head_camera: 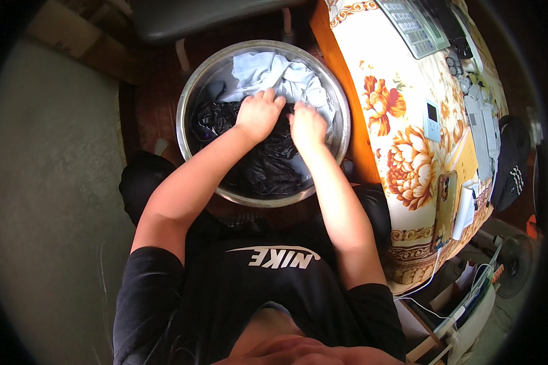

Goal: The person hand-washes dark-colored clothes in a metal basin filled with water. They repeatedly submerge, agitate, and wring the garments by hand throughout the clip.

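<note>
Below me stands a round metal basin [186, 109] with wet laundry and water in it. Dark wet cloth [274, 159] fills the nearer part, and light blue cloth [265, 73] lies bunched at the far side. My left hand [260, 114] has its fingers curled on the dark cloth where it meets the light one. Just right of it, my right hand [308, 123] is also curled, closed on the dark cloth by its thumb. The two hands are close together but apart. The cloth under the fingers is partly hidden.
Right of the basin stands a table with a flowered tablecloth [365, 59], bearing a calculator [415, 32], a small light blue device [432, 121] and a phone [445, 196] with a white cable. A dark padded seat [201, 18] is beyond the basin. Cardboard boxes [68, 32] stand far left.
</note>
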`<state>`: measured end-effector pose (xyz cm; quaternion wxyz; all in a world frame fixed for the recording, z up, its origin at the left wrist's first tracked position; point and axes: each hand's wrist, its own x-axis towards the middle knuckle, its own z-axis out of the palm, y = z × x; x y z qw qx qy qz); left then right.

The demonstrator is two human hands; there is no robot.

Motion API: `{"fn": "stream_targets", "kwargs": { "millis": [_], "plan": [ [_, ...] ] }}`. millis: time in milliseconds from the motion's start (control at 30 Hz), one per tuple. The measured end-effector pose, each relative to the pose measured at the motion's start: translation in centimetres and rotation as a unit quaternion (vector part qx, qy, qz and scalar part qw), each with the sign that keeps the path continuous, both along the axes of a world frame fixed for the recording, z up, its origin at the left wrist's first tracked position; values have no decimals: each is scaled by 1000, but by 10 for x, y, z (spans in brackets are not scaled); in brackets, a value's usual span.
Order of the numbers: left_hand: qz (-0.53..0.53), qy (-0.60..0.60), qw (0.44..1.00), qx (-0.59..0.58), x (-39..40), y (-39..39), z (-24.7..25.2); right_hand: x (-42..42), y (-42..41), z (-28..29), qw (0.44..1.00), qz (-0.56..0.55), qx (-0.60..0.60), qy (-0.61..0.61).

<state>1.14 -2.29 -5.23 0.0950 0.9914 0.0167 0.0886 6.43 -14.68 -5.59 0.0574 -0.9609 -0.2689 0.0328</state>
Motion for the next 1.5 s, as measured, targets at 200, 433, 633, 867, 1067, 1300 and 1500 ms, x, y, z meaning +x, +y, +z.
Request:
{"fn": "stream_targets", "kwargs": {
  "millis": [200,433,633,867,1067,1300,1500],
  "plan": [
    [-87,69,990,87,5,7,-16,-3,-2,-36,987,5,153,41],
    [78,-2,936,-343,3,-23,56,5,15,-3,381,-296,694,534],
    [178,-71,945,-263,7,-3,48,-37,35,29,392,-326,623,594],
    [24,-83,972,-218,-11,-33,70,-22,13,-7,310,-139,681,649],
    [165,28,946,-277,13,18,68,-23,27,33,572,-265,561,537],
    [-64,162,781,-600,19,41,44,18,8,33,835,-33,478,272],
    [77,48,788,-610,27,56,47,25,-6,30,936,5,189,296]
  ]
}}
